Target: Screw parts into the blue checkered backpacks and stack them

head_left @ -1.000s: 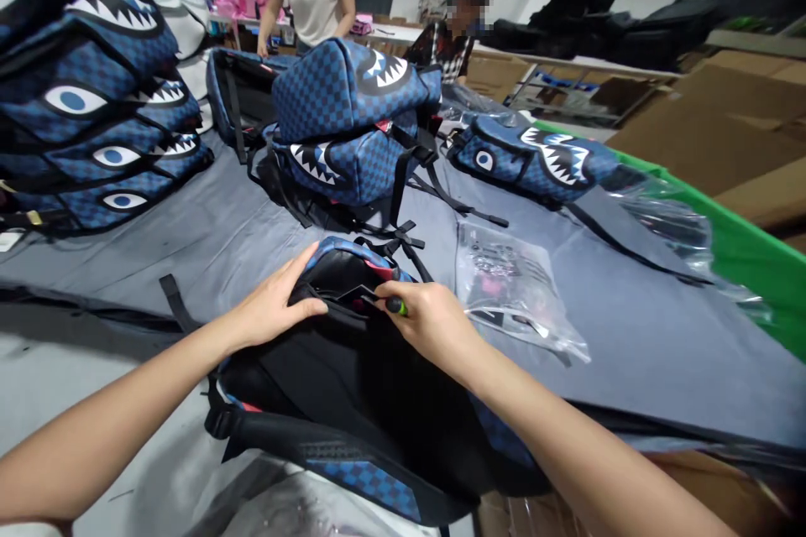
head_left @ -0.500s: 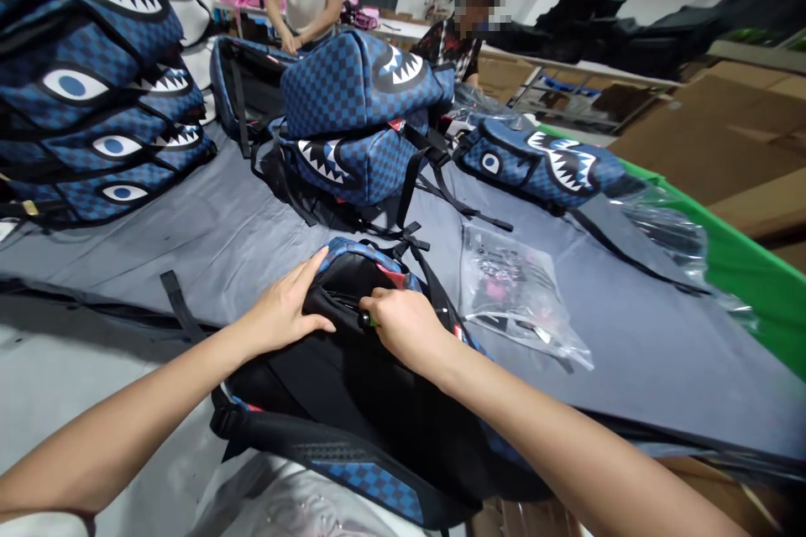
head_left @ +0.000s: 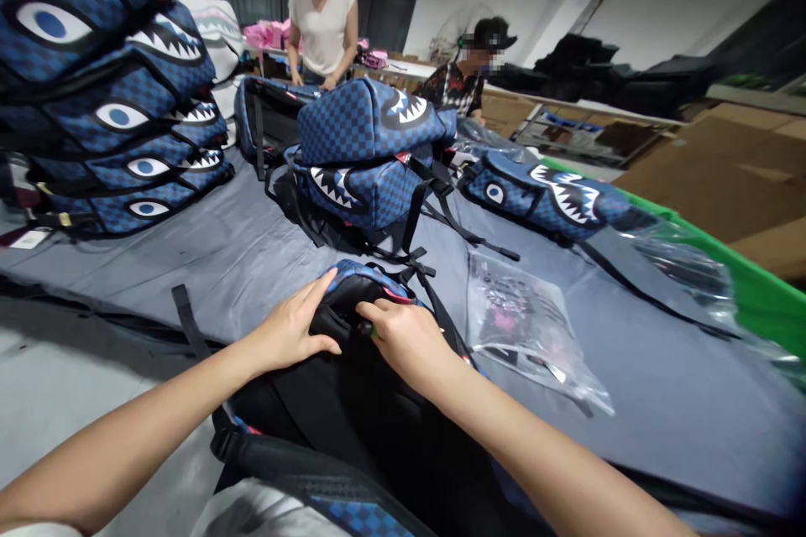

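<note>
A blue-checked backpack (head_left: 353, 403) lies with its black back panel facing up, its top end on the grey table edge. My left hand (head_left: 290, 331) cups the bag's top left edge, fingers stretched along the side and thumb on the black fabric. My right hand (head_left: 409, 344) is curled closed at a dark opening (head_left: 343, 306) near the top of the bag. Poking out of that fist is a small black-and-green object (head_left: 366, 329), its kind mostly hidden by the fingers. Red trim (head_left: 398, 294) shows just beyond the right hand.
Stacked shark-mouth backpacks (head_left: 119, 117) rise at the left; more backpacks (head_left: 371, 134) sit ahead. A clear plastic bag (head_left: 535, 327) lies right of my hands. Another backpack (head_left: 554, 193) rests near the green edge (head_left: 756, 294). Two people (head_left: 324, 25) stand across the table.
The view has tilted up, so the scene sits lower in the picture. My right fist has shifted slightly at the opening; the left hand keeps its place on the bag.
</note>
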The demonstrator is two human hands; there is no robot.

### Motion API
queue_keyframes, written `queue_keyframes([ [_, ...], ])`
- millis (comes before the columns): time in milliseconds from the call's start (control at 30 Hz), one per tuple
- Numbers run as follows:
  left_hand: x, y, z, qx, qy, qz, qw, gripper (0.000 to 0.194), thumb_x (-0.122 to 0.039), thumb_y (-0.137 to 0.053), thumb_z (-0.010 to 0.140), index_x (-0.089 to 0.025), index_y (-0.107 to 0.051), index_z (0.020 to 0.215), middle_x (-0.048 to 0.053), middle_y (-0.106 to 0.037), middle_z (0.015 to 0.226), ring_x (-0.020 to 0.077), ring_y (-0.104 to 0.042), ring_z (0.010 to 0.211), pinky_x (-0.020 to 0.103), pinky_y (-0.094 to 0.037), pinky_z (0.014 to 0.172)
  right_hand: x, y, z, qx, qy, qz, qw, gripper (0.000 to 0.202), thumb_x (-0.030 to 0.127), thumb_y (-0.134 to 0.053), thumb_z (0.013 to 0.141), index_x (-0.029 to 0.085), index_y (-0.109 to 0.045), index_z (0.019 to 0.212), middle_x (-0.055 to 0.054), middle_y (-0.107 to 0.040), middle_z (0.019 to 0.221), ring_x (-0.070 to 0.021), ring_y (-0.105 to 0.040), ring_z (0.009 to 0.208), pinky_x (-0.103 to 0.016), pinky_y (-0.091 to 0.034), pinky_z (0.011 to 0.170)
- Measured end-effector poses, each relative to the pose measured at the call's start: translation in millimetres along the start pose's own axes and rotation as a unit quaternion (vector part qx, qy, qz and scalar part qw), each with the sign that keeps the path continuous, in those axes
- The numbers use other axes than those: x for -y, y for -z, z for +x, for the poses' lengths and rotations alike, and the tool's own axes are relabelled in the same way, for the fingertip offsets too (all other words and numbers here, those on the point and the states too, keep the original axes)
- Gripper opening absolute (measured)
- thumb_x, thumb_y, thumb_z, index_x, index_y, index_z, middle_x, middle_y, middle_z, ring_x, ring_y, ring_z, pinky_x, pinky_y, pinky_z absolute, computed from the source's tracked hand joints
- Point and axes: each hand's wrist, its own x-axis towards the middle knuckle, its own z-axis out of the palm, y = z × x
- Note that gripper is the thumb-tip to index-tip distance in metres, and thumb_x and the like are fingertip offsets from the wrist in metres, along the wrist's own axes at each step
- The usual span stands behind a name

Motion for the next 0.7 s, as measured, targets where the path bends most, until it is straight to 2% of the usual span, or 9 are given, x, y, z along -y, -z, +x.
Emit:
queue_keyframes([
  [200,4,-0.1,-2,0.002,0.014,-0.017,1.000,0.119,-0.042,-0.084,0.072,-0.027,-0.006,0.160,0.018,-0.027,0.162,0.0327,-0.030,0.149,0.054,-0.032,0.121,12,-2,31,-0.034,0.050,0.082,0.995,0.019,0.010,-0.057,0.085,0.018,-0.073,0.093,-0.008,-0.075,0.091,-0.0192,-0.069,0.083,-0.027,-0.036,0.066],
  [367,3,-0.2,-3,0.001,0.018,-0.015,1.000,0.120,-0.038,-0.086,0.071,-0.027,-0.006,0.160,0.018,-0.027,0.162,0.0312,-0.030,0.150,0.052,-0.033,0.122,9,-5,30,-0.045,0.071,0.110,0.990,0.018,0.008,-0.059,0.083,0.018,-0.072,0.091,-0.005,-0.074,0.084,-0.0165,-0.065,0.075,-0.026,-0.031,0.062],
  [500,0,0.8,-5,-0.002,0.023,-0.024,0.999,0.119,-0.034,-0.086,0.070,-0.026,-0.008,0.160,0.017,-0.028,0.162,0.0314,-0.031,0.150,0.052,-0.032,0.122,12,-1,29,-0.037,0.062,0.089,0.993,0.013,0.013,-0.062,0.082,0.018,-0.070,0.090,-0.005,-0.073,0.080,-0.0168,-0.065,0.071,-0.027,-0.027,0.058],
  [600,-4,3.5,-6,0.002,0.028,-0.030,0.999,0.121,-0.031,-0.086,0.068,-0.029,-0.006,0.160,0.015,-0.029,0.162,0.0310,-0.032,0.149,0.053,-0.032,0.122,10,7,25,-0.032,0.096,0.062,0.993,0.008,0.018,-0.063,0.084,0.019,-0.068,0.090,-0.005,-0.074,0.083,-0.0178,-0.067,0.073,-0.027,-0.029,0.057],
  [700,-7,6.5,-6,0.014,0.042,-0.029,0.999,0.114,-0.032,-0.082,0.072,-0.029,-0.009,0.160,0.013,-0.027,0.163,0.0299,-0.030,0.150,0.051,-0.032,0.123,-4,10,7,-0.010,0.120,-0.024,0.992,0.016,0.010,-0.060,0.083,0.019,-0.067,0.095,-0.007,-0.074,0.088,-0.0194,-0.070,0.077,-0.027,-0.034,0.058],
])
